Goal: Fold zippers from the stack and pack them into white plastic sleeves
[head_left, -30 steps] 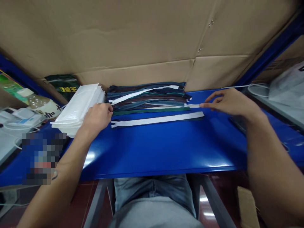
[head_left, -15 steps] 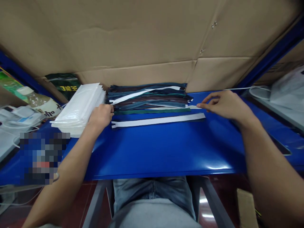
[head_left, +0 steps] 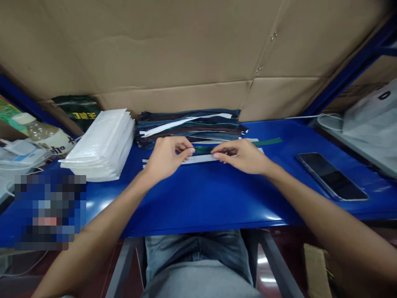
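My left hand (head_left: pixel 169 156) is closed, with thumb and fingertips pinching the left end of a green zipper (head_left: pixel 204 149). My right hand (head_left: pixel 243 155) is closer to me than the rest of that zipper, its thumb and fingers closed on the strip a short way along. The zipper's far end sticks out behind the right hand. Just below both hands, a white zipper (head_left: pixel 200 159) lies flat on the blue table (head_left: pixel 198 198), partly covered by them. Behind them is a pile of dark blue, brown and white zippers (head_left: pixel 189 124).
White plastic packets (head_left: pixel 96 136) are stacked left of the pile, beside a drink bottle (head_left: pixel 43 132) and a dark green bag (head_left: pixel 77 111). A phone (head_left: pixel 333 176) lies at the right. A cardboard wall (head_left: pixel 155 45) closes off the back.
My left hand has moved right and my right hand left, so they are now close together. The green zipper has shifted right from the pile's front edge, its left end in my left fingers.
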Motion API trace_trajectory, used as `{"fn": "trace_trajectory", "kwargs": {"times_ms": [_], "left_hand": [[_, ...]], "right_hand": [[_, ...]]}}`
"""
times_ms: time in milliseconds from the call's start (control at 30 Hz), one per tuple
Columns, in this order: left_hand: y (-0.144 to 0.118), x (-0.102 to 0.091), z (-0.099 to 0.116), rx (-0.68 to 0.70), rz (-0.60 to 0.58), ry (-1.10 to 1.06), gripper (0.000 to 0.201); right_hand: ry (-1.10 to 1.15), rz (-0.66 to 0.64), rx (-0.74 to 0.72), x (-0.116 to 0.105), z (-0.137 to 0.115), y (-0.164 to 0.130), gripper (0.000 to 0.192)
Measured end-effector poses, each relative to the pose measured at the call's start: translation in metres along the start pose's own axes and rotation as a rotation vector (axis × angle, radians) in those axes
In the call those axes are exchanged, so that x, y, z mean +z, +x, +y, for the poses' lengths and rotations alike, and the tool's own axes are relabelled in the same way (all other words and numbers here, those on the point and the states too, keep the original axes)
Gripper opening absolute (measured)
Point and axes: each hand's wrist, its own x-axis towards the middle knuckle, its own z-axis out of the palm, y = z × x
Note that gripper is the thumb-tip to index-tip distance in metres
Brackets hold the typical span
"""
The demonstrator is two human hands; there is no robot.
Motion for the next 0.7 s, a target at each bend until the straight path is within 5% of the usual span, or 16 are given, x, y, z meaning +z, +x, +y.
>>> {"fn": "trace_trajectory", "kwargs": {"times_ms": [133, 367, 533, 700], "left_hand": [[-0.004, 0.029, 0.008, -0.001, -0.034, -0.125, 0.019], [-0.011, 0.041, 0.011, -0.034, 0.024, -0.203, 0.022], [-0.012, 0.046, 0.009, -0.015, 0.069, -0.202, 0.019], [-0.007, 0.029, -0.001, -0.049, 0.131, -0.162, 0.018]], "right_hand": [[0.188, 0.024, -0.011, 0.023, -0.007, 0.002, 0.037], [0.328, 0.004, 0.000, 0.026, -0.007, 0.002, 0.033], [0.288, -0.028, -0.041, 0.030, -0.012, 0.003, 0.039], [-0.051, 0.147, -0.086, 0.016, -0.007, 0.002, 0.033]]}}
